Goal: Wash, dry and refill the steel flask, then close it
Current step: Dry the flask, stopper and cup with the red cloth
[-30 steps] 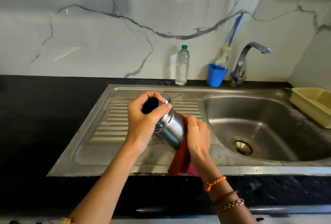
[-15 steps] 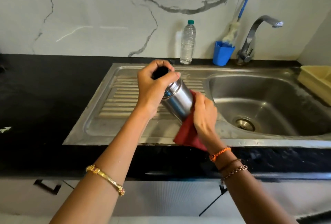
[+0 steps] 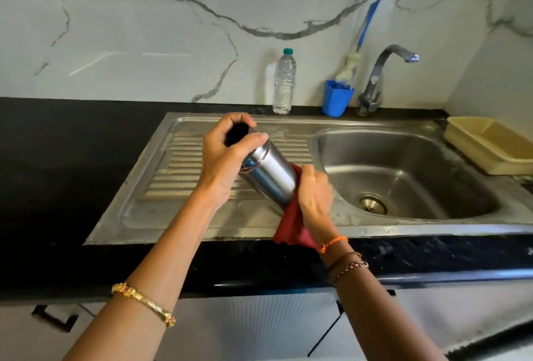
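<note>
Head view: left hand [image 3: 223,155] curls round the black top of the flask [image 3: 268,177], which tilts in mid-air over the sink's drainboard [image 3: 173,170]. Right hand [image 3: 314,196] grips a red cloth [image 3: 291,228] wrapped on the flask's lower end. Water bottle [image 3: 284,82], blue cup [image 3: 336,101] w/ brush and tap [image 3: 377,80] stand along the surface's back edge; yellow tub [image 3: 487,144] at right edge.
</note>
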### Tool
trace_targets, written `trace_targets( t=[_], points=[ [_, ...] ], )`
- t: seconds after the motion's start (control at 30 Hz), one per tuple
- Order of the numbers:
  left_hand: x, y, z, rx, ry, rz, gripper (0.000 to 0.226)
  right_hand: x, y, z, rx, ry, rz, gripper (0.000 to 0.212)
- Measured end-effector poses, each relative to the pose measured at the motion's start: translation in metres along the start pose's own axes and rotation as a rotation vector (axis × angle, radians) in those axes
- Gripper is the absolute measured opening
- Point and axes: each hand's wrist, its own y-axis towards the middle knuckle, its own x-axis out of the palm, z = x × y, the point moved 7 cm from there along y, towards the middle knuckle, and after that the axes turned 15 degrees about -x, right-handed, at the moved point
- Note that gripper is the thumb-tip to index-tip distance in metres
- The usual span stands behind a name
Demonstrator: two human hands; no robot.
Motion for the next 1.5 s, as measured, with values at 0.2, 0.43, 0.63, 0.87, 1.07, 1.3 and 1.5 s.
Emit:
trace_targets(
  t=[0.2,0.43,0.63,0.87,1.07,1.3,1.5],
  points=[
    [0.001,-0.003,-0.001,0.044,-0.021,0.019,0.053,0.005,-0.010,-0.093,-0.402,0.188,-0.002,0.051],
    [-0.016,-0.022,-0.004,0.043,-0.231,0.156,0.043,-0.005,-0.008,-0.006,-0.112,0.035,0.089,0.044],
    [0.001,-0.018,-0.004,-0.044,-0.279,0.218,0.026,0.005,-0.011,-0.070,-0.294,0.117,0.068,0.059],
    [-0.011,-0.014,-0.005,-0.075,-0.205,0.112,0.029,0.006,-0.005,-0.033,-0.230,-0.040,-0.073,0.049],
    [-0.006,-0.021,-0.002,-0.057,-0.189,0.061,0.031,-0.001,-0.014,-0.024,-0.073,0.009,0.061,0.042],
    [0.001,-0.014,0.000,-0.036,-0.212,0.070,0.031,0.007,-0.024,-0.066,-0.562,0.013,-0.009,0.054],
    [0.003,-0.010,0.002,0.001,-0.056,-0.042,0.028,-0.003,-0.002,0.026,0.029,-0.105,-0.058,0.045]
  ],
)
